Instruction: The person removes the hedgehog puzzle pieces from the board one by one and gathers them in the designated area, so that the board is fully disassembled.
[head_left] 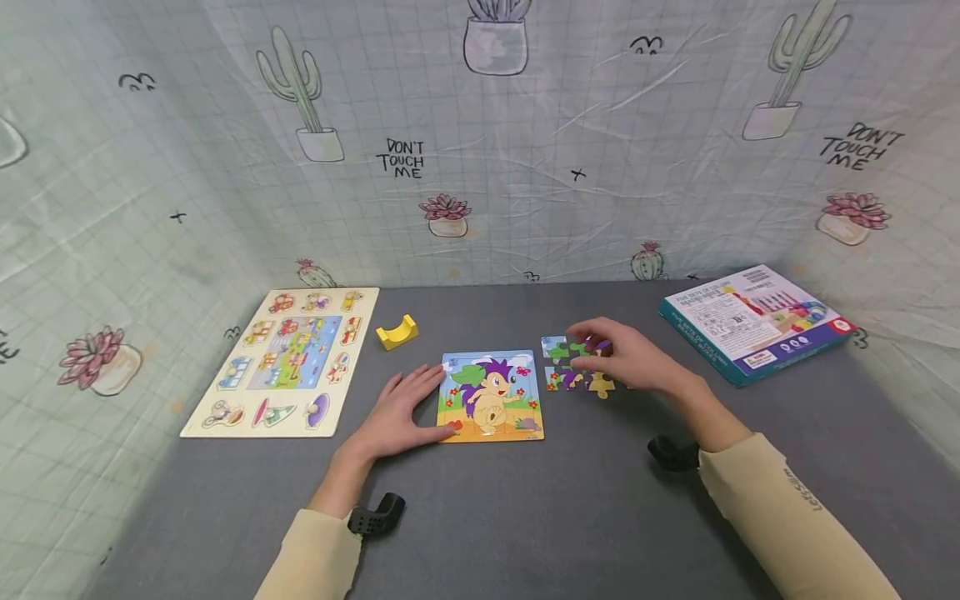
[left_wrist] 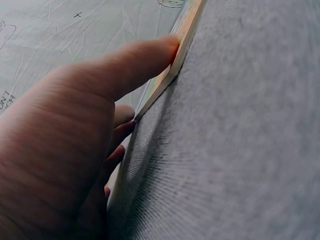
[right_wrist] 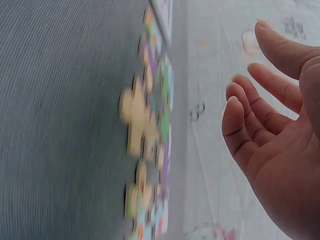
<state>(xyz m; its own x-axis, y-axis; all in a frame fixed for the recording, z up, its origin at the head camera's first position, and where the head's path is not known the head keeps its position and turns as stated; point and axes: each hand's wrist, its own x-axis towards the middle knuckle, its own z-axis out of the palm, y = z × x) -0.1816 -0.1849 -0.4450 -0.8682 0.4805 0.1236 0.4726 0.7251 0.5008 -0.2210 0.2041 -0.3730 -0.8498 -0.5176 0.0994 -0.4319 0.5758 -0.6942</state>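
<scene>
Grey table [head_left: 502,525], left grip [head_left: 395,414] spread along puzzle [head_left: 491,396] edge, right grip [head_left: 636,357] spread over pieces [head_left: 602,384]

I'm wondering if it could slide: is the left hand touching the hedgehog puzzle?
Touching. The left wrist view shows the left hand's thumb on the edge of the hedgehog puzzle, without a gap.

A dark grey tabletop [head_left: 480,517] is bounded at its far edge by a pale, creased cloth wall [head_left: 510,108], and similar cloth is seen at its left [head_left: 90,250] and right [head_left: 900,292]. Above the tabletop, the cloth is printed with a faint grid, potted cacti [head_left: 298,87], pink succulents [head_left: 446,207] and "DON'T TOUCH ME" lettering [head_left: 405,158]. The tabletop is lit softly.
</scene>
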